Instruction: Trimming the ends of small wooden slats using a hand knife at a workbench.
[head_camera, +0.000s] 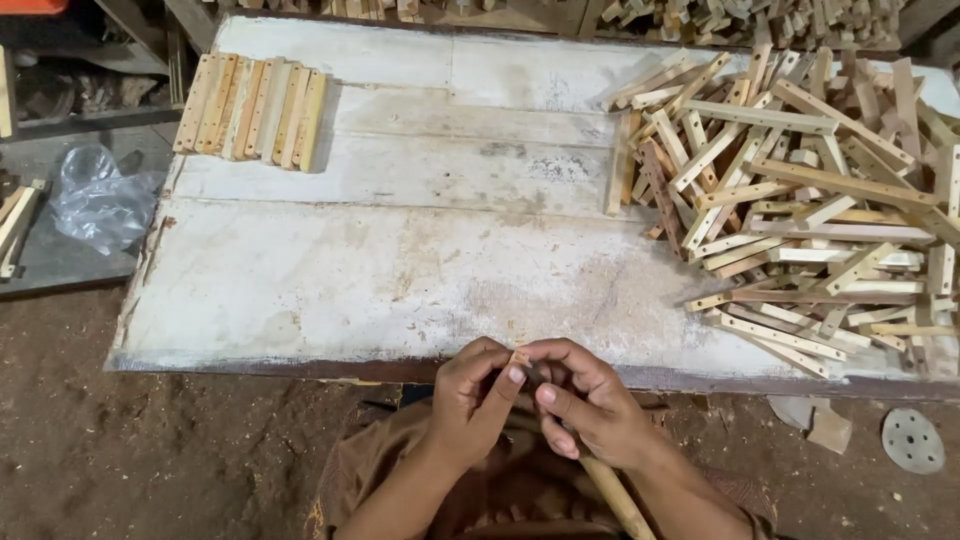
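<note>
Hands meet at the near table edge: your left hand (472, 398) and right hand (585, 400) pinch one small wood strip (520, 358) between fingertips, its length pointing away from you.

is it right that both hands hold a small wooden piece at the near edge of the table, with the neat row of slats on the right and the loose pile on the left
Not quite: the sides are swapped. The head view shows the neat row of slats at the table's far left and the loose pile on the right. The rest holds: the left hand and right hand hold a small wooden piece at the near edge.
</note>
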